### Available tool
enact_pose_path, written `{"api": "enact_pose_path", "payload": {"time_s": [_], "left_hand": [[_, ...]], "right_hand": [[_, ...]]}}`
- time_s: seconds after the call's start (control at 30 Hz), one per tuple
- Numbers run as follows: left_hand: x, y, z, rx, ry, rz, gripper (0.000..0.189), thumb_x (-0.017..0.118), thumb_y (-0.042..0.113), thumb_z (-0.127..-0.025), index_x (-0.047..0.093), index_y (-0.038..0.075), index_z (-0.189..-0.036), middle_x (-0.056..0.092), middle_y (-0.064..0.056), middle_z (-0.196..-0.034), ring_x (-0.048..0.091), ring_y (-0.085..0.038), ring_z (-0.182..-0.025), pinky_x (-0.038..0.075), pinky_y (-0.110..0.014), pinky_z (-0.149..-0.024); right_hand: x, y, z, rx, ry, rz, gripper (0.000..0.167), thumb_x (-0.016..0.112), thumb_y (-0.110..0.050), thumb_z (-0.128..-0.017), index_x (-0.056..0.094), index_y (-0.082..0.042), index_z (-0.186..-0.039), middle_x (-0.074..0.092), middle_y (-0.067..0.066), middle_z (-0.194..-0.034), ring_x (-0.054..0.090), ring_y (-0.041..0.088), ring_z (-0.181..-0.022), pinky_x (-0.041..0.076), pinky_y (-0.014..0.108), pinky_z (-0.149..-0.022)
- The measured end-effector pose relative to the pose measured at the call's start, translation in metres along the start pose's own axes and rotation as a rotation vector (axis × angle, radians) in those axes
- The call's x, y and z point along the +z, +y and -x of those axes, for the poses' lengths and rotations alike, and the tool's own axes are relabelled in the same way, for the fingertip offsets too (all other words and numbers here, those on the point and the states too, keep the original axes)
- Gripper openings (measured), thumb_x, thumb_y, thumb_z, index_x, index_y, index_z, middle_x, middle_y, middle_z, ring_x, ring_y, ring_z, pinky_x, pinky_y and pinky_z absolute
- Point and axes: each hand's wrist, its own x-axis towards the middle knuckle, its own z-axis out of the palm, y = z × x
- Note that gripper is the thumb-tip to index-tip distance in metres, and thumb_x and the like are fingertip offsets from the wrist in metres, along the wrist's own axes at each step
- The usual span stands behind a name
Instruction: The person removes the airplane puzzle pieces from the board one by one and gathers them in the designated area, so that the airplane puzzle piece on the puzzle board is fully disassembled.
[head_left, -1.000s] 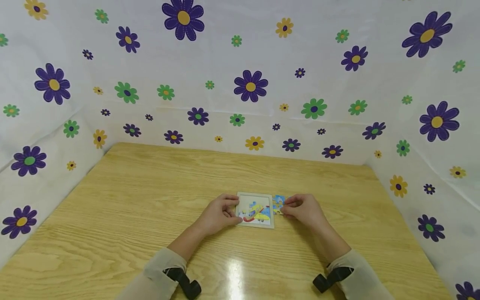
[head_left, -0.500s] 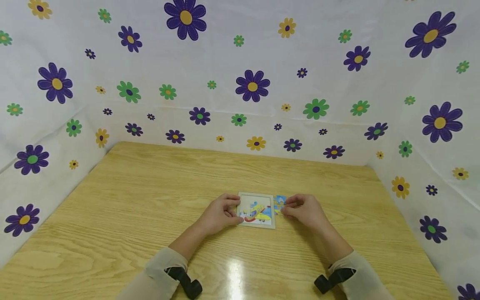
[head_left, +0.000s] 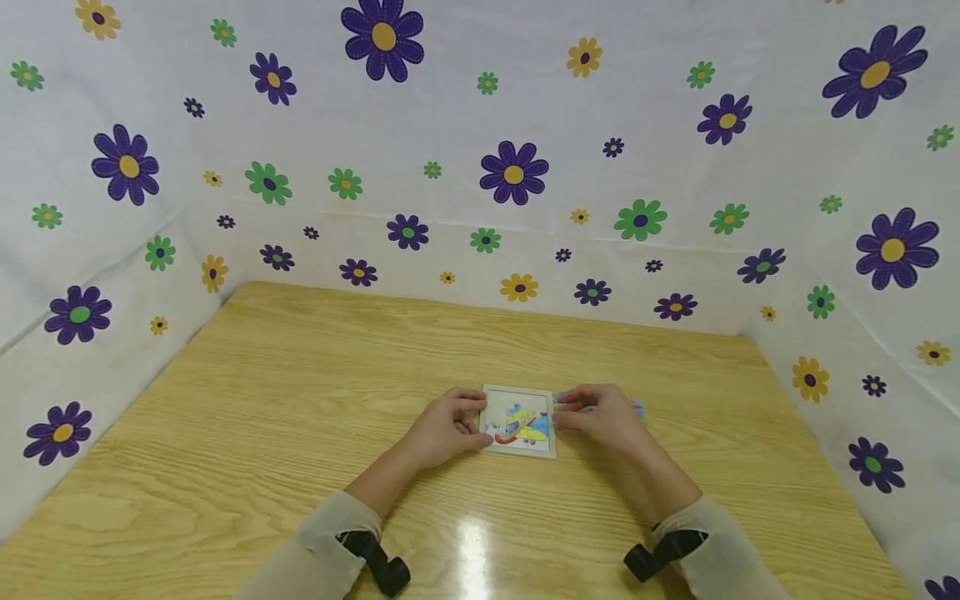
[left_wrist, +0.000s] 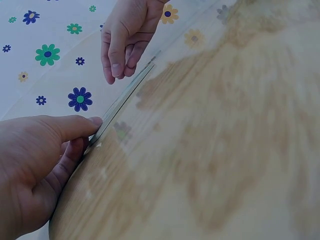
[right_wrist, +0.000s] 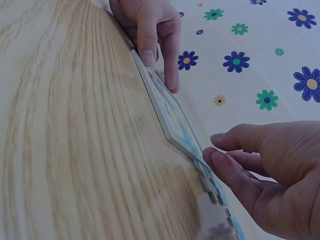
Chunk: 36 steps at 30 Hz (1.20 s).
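A square puzzle tray (head_left: 521,388) with a pale rim lies flat on the table. In it is a yellow airplane picture (head_left: 522,427), with a plain area above the plane. At its left side my left hand (head_left: 442,429) grips the rim, thumb at the near corner and fingers farther up. My right hand (head_left: 603,417) is at the tray's right edge, over loose blue puzzle pieces (head_left: 638,407) that it partly hides. In the right wrist view, a gap shows between thumb and forefinger, just above the tray's corner. Several pieces (right_wrist: 212,187) lie beside that corner.
The wood-grained table (head_left: 337,358) spreads around the tray. White cloth (head_left: 315,100) printed with flowers hangs along the back and both sides. Each sleeved forearm carries a black wrist mount (head_left: 378,562).
My right hand has moved left to the tray's edge, baring blue pieces to its right. My left hand keeps its place on the tray. The head view has turned slightly.
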Motion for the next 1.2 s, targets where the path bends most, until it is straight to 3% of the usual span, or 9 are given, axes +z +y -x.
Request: {"api": "enact_pose_path", "payload": {"time_s": [0.43,0.67,1.0,1.1,1.2], "left_hand": [[0.0,-0.003,-0.002,0.01,-0.005,0.023,0.055,0.082,0.01,-0.083,0.06,-0.007,-0.132,0.051,-0.013,-0.142,0.061,-0.008,-0.082,0.053,-0.017,-0.071],[-0.001,-0.004,-0.001,0.0,-0.008,0.021,0.056,0.081,0.01,-0.084,0.06,-0.006,-0.133,0.051,-0.011,-0.142,0.062,-0.008,-0.082,0.054,-0.017,-0.071],[0.002,-0.003,-0.001,-0.004,-0.012,0.028,0.055,0.081,0.009,-0.084,0.06,-0.005,-0.133,0.051,-0.01,-0.142,0.062,-0.01,-0.083,0.054,-0.018,-0.071],[0.001,-0.003,-0.002,-0.008,-0.009,0.026,0.054,0.081,0.01,-0.084,0.061,-0.005,-0.132,0.051,-0.009,-0.142,0.062,-0.01,-0.084,0.054,-0.018,-0.072],[0.0,-0.002,-0.001,-0.009,-0.006,0.026,0.054,0.081,0.009,-0.083,0.061,-0.004,-0.132,0.051,-0.009,-0.142,0.062,-0.01,-0.084,0.055,-0.018,-0.072]], "right_hand": [[0.029,-0.015,-0.011,-0.065,-0.095,-0.072,0.029,0.077,-0.014,-0.087,0.073,0.001,-0.111,0.072,0.009,-0.094,0.065,0.01,-0.077,0.054,0.021,-0.068],[0.04,-0.015,-0.017,-0.054,-0.118,-0.05,0.028,0.076,-0.014,-0.088,0.073,0.0,-0.112,0.07,0.007,-0.093,0.062,0.012,-0.078,0.051,0.024,-0.069],[0.042,-0.016,-0.016,-0.07,-0.139,0.008,0.027,0.07,-0.015,-0.093,0.071,-0.002,-0.117,0.065,0.006,-0.088,0.06,0.012,-0.069,0.05,0.024,-0.062],[0.043,-0.016,-0.017,-0.059,-0.129,-0.025,0.025,0.07,-0.012,-0.094,0.07,-0.002,-0.116,0.064,0.007,-0.089,0.061,0.012,-0.07,0.052,0.024,-0.065],[0.044,-0.017,-0.018,-0.032,-0.125,-0.127,0.022,0.068,-0.007,-0.094,0.067,0.001,-0.114,0.064,0.01,-0.092,0.065,0.013,-0.074,0.057,0.025,-0.069]]}}
